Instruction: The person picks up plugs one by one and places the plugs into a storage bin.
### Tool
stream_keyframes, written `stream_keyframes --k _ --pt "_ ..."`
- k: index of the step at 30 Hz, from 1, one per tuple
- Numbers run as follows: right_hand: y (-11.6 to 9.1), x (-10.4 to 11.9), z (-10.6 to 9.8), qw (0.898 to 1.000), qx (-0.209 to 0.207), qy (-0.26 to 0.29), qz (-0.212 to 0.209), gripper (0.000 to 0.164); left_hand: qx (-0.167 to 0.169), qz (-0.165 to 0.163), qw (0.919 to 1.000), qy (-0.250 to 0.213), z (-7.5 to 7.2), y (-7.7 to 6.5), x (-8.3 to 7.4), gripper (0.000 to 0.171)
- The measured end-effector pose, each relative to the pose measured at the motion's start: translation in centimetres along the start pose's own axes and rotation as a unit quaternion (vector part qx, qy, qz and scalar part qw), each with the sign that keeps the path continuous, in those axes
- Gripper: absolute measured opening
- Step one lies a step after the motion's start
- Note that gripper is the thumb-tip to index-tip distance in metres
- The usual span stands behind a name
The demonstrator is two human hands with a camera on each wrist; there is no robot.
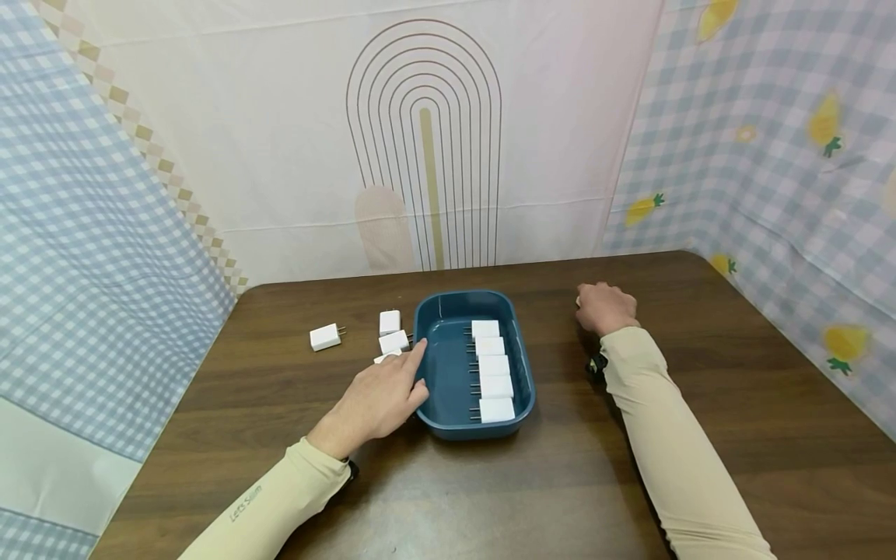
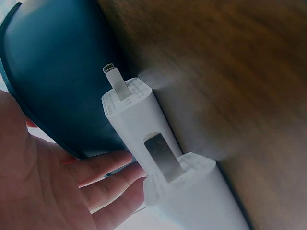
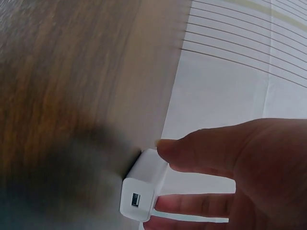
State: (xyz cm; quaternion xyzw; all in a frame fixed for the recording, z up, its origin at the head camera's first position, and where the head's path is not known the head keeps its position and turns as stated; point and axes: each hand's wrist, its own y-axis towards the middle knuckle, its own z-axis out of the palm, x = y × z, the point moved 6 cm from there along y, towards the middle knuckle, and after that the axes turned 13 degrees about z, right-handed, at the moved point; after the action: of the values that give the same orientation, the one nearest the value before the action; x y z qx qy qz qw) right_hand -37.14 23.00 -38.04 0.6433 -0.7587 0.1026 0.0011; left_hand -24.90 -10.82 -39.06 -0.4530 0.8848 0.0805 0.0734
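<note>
My right hand (image 1: 606, 309) is on the table to the right of a blue tray (image 1: 523, 365). In the right wrist view it pinches a white USB charger plug (image 3: 148, 175) between thumb and fingers, the port end facing the camera. My left hand (image 1: 381, 395) is at the tray's left rim, index finger stretched out over it. In the left wrist view its fingers lie beside two white charger plugs (image 2: 136, 117) with metal prongs; whether they touch is unclear. Inside the tray, several white plugs (image 1: 495, 365) stand in a column along the right side, prongs pointing left.
One white plug (image 1: 325, 337) lies apart at the table's left. Closer to the tray sit more plugs (image 1: 390, 322), partly hidden by the left hand. The brown wooden table (image 1: 462, 490) meets a patterned cloth (image 1: 294, 140) at the back.
</note>
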Motion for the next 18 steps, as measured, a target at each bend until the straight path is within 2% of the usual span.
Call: stream_keyframes --k 7,18 --pt "0.49 -0.3 0.17 1.0 0.0 0.001 0.013 0.038 0.001 -0.001 1.0 0.001 0.01 0.05 0.02 0.065" --pt "0.59 -0.34 0.24 1.0 -0.008 0.003 0.014 0.048 0.004 -0.002 1.0 0.0 0.0 0.03 -0.04 0.065"
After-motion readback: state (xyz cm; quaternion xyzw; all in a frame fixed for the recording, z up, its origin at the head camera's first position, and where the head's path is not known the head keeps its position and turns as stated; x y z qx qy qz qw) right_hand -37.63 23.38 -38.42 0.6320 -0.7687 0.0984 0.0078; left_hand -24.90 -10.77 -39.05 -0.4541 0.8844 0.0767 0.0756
